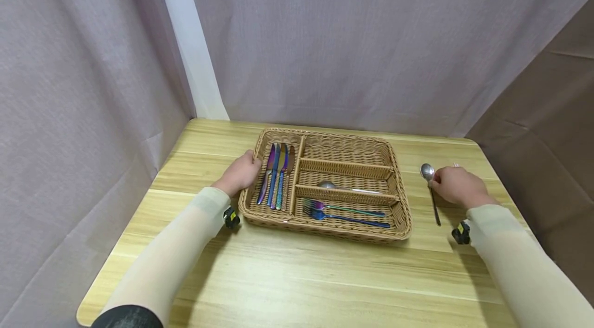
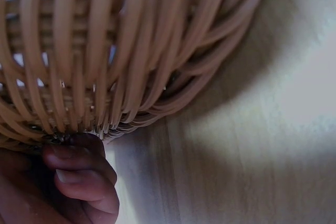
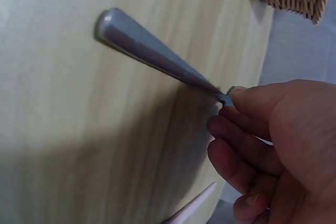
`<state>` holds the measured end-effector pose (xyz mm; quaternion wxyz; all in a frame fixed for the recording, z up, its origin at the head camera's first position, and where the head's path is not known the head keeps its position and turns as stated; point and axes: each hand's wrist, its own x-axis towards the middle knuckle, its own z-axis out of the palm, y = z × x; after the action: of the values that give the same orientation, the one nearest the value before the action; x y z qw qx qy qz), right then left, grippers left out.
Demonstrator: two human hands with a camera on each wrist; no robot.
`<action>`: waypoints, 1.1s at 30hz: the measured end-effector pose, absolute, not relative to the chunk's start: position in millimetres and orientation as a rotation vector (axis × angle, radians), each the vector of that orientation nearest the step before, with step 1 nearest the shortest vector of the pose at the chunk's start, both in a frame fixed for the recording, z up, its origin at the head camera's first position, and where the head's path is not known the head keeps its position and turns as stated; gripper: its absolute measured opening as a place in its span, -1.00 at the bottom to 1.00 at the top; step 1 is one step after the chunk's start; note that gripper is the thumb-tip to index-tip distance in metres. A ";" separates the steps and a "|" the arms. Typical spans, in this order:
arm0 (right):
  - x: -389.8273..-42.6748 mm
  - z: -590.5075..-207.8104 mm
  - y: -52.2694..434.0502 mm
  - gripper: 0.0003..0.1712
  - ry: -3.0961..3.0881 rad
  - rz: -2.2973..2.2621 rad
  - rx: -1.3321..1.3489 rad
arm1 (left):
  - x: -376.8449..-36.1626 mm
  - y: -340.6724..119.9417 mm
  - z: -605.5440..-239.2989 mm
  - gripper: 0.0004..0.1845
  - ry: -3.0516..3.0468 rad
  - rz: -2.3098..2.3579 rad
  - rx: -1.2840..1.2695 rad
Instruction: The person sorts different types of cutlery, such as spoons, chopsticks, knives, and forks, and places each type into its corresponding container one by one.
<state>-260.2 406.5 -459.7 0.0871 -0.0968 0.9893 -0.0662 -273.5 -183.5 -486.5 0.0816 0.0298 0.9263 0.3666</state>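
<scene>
A wicker cutlery basket [image 1: 343, 165] with several compartments stands on the table. My left hand [image 1: 241, 170] grips its left rim, and in the left wrist view curled fingers [image 2: 84, 174] press against the woven wall [image 2: 105, 40]. On the right, my right hand [image 1: 457, 184] pinches a silver spoon [image 1: 427, 171] near its neck. The handle [image 3: 152, 48] slants away from the thumb and fingers in the right wrist view. A slim pale-pink item [image 3: 194, 203] lies beside that hand, mostly hidden, its kind unclear.
Several colourful knives [image 1: 278, 176] fill the basket's left compartment. A spoon [image 1: 327, 184] lies in the middle right one, with two forks [image 1: 348, 218] in the front one. Curtains [image 1: 348, 44] hang behind the wooden table [image 1: 297, 276] and at its sides.
</scene>
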 end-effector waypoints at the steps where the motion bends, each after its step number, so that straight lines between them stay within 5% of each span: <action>1: -259.9 -461.0 406.5 -0.59 2.946 -0.202 -0.294 | -273.6 -183.6 -486.5 -0.43 2.767 1.099 0.088; 33: -256.0 -470.7 400.6 -0.60 2.956 -0.266 -0.204 | -270.4 -182.3 -481.4 -0.43 2.774 1.090 0.080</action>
<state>-256.0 400.6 -470.7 0.0833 -0.0684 0.9902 -0.0892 -270.4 -182.3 -481.4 0.0798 0.0269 0.9274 0.3644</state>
